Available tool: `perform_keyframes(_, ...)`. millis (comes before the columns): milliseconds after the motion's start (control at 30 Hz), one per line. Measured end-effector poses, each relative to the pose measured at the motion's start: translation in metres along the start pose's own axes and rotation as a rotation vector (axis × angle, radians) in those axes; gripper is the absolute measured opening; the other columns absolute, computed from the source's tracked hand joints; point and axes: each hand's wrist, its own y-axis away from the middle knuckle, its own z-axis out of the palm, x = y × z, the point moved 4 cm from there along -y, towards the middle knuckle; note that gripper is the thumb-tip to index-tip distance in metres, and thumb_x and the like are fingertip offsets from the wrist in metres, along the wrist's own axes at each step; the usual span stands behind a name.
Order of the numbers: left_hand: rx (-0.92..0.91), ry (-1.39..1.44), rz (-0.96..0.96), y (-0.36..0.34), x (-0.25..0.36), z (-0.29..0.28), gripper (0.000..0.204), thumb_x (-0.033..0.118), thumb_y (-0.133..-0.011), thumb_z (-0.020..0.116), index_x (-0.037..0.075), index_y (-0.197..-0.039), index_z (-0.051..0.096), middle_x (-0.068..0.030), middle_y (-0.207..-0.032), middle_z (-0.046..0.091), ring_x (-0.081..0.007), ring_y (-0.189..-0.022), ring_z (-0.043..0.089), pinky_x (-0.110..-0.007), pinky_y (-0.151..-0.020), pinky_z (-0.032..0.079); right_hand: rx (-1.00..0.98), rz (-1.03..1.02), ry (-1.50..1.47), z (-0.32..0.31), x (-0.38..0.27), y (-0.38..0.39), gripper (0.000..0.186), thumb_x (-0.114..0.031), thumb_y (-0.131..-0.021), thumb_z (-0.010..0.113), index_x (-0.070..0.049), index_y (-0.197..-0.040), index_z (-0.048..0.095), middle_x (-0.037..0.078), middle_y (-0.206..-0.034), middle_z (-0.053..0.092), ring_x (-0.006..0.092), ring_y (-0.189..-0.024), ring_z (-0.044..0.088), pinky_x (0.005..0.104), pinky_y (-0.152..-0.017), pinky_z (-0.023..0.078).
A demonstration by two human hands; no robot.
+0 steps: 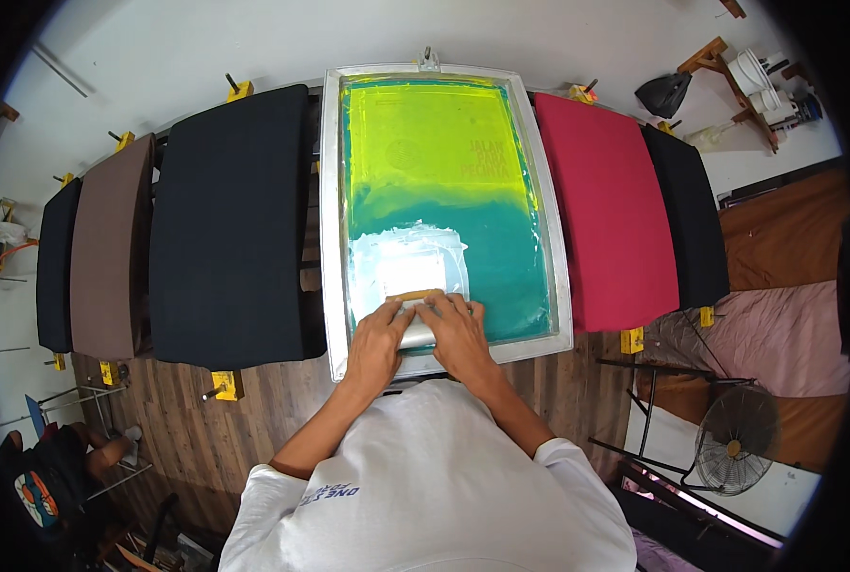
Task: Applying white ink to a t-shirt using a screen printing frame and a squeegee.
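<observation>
A silver-framed printing screen (331,219) lies in front of me, its mesh yellow-green at the far end and teal nearer to me. White ink (387,250) is smeared over the near left part of the mesh. On that part rests a squeegee (421,332) with a silver body and an amber strip along its far edge. My left hand (375,341) grips its left side, fingers bent over it. Close beside, my right hand (457,334) grips its right side the same way. Palms and fingers hide much of the squeegee.
Cloth-covered boards flank the screen: black (229,219) and brown (110,243) to the left, red (608,210) and black (687,214) to the right. Yellow blocks (226,385) sit at their ends. A fan (736,440) stands lower right; another person (62,467) is lower left.
</observation>
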Motion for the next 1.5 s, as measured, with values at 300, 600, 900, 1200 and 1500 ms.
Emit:
perform_keyframes(300, -0.018, 0.029, -0.006, 0.003, -0.003, 0.003, 0.062, -0.019, -0.062, 0.058, -0.004, -0.121, 0.064, -0.0271, -0.129, 0.057, -0.0433, -0.117, 0.056, -0.046, -0.1, 0.046, -0.02, 0.039, -0.026, 0.002, -0.002, 0.006, 0.047, 0.009, -0.075, 0.058, -0.006, -0.12, 0.066, 0.011, -0.123, 0.059, 0.0274, -0.12, 0.05, 0.0473, -0.092, 0.035)
perform_keyframes(600, -0.022, 0.016, 0.007, 0.009, 0.0, 0.005, 0.059, -0.016, -0.066, 0.06, -0.003, -0.124, 0.062, -0.0265, -0.125, 0.058, -0.0408, -0.116, 0.056, -0.046, -0.098, 0.045, -0.016, 0.022, -0.013, 0.0, -0.002, 0.01, 0.048, 0.01, -0.073, 0.059, -0.007, -0.118, 0.066, 0.009, -0.121, 0.059, 0.0274, -0.119, 0.05, 0.0471, -0.091, 0.035)
perform_keyframes(900, -0.046, 0.042, -0.031, 0.011, 0.005, 0.004, 0.062, -0.019, -0.061, 0.059, -0.003, -0.121, 0.063, -0.0266, -0.127, 0.058, -0.043, -0.116, 0.057, -0.046, -0.1, 0.046, -0.075, 0.029, -0.056, -0.006, -0.002, 0.011, 0.051, 0.011, -0.07, 0.063, -0.006, -0.117, 0.066, 0.009, -0.119, 0.059, 0.027, -0.117, 0.051, 0.0468, -0.091, 0.034)
perform_keyframes(1200, -0.063, 0.061, -0.033, 0.016, 0.009, 0.005, 0.06, -0.016, -0.065, 0.06, -0.003, -0.124, 0.061, -0.0251, -0.125, 0.058, -0.0402, -0.119, 0.054, -0.046, -0.1, 0.043, -0.115, 0.042, -0.048, -0.003, -0.003, 0.017, 0.051, 0.01, -0.072, 0.062, -0.007, -0.119, 0.065, 0.009, -0.123, 0.058, 0.0266, -0.118, 0.05, 0.0473, -0.093, 0.034)
perform_keyframes(1500, -0.096, 0.032, -0.064, 0.026, 0.004, 0.013, 0.068, -0.016, -0.064, 0.063, 0.001, -0.13, 0.058, -0.0218, -0.133, 0.054, -0.0377, -0.126, 0.049, -0.05, -0.107, 0.036, -0.098, 0.041, -0.042, 0.001, -0.005, 0.023, 0.049, 0.01, -0.072, 0.06, -0.008, -0.118, 0.064, 0.009, -0.122, 0.058, 0.0268, -0.12, 0.05, 0.048, -0.094, 0.033)
